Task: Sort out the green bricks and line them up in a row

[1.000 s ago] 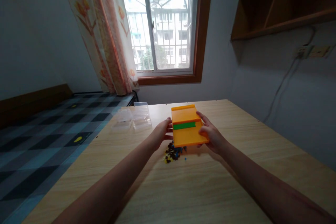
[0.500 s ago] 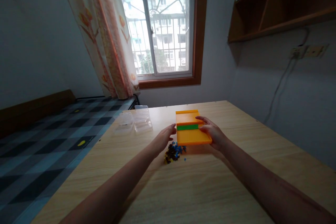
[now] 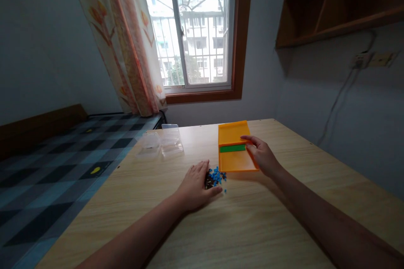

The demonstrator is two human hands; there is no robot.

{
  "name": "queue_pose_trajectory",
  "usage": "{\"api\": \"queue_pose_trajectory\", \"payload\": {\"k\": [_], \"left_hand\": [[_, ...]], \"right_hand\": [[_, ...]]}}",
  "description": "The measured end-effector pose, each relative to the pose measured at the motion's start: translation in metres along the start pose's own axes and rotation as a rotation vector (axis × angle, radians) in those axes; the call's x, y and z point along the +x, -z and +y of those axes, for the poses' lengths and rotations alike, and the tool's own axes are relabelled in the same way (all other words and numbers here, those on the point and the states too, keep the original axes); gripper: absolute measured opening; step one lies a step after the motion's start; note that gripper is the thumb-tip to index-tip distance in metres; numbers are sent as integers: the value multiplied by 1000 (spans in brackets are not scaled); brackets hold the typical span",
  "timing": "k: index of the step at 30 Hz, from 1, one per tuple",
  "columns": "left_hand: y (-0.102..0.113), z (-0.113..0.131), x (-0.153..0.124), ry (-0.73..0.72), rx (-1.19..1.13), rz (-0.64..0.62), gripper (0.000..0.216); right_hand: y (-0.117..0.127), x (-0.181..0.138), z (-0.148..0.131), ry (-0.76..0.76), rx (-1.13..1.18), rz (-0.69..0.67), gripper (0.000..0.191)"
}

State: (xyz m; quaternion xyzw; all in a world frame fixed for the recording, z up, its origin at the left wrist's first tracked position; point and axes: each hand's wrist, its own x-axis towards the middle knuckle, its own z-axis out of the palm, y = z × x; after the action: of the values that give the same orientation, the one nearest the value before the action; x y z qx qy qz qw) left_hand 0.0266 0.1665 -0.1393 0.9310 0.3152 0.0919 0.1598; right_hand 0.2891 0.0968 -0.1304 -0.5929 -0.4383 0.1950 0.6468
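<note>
My right hand (image 3: 260, 153) grips the right side of an orange hinged box (image 3: 235, 162), whose lid (image 3: 233, 133) stands tilted back at the far side. A green strip (image 3: 232, 148) lies across the box near the hinge. To the left and nearer me, small blue and dark brown pieces (image 3: 216, 176) lie in a loose pile on the table, with a single blue piece (image 3: 225, 191) apart from it. My left hand (image 3: 197, 187) rests against the left side of this pile, fingers stretched forward and thumb out, hiding part of it.
Two clear plastic containers (image 3: 172, 141) stand at the table's far left. The wooden table (image 3: 246, 227) spreads around my arms. A bed with a checked cover (image 3: 63, 168) is to the left, a window (image 3: 202, 46) ahead, and a wall shelf (image 3: 315, 25) upper right.
My left hand has come down from beside the box to the pile and spread around its left side. The box has shifted slightly right and its lid is tilted up more.
</note>
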Motion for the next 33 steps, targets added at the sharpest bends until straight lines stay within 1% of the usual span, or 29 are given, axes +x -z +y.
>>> {"api": "queue_pose_trajectory", "payload": {"k": [5, 10, 13, 18, 26, 30, 33], "left_hand": [[-7, 12, -1, 21, 48, 1, 101], [-11, 19, -2, 34, 86, -11, 106], [-12, 22, -2, 42, 98, -14, 108], [-15, 21, -3, 34, 83, 25, 103], [-15, 22, -4, 33, 65, 60, 96], [-16, 21, -4, 37, 58, 59, 95], [-16, 20, -4, 16, 49, 95, 89]], "right_hand": [[-11, -5, -3, 124, -144, -1, 41], [-20, -7, -12, 300, -309, 24, 37], [-24, -7, -21, 349, -388, 11, 37], [-31, -10, -35, 421, -468, -2, 36], [-41, -19, -55, 485, -619, -113, 38], [-46, -26, -72, 496, -807, -186, 40], [-54, -34, -84, 515, -958, -253, 41]]}}
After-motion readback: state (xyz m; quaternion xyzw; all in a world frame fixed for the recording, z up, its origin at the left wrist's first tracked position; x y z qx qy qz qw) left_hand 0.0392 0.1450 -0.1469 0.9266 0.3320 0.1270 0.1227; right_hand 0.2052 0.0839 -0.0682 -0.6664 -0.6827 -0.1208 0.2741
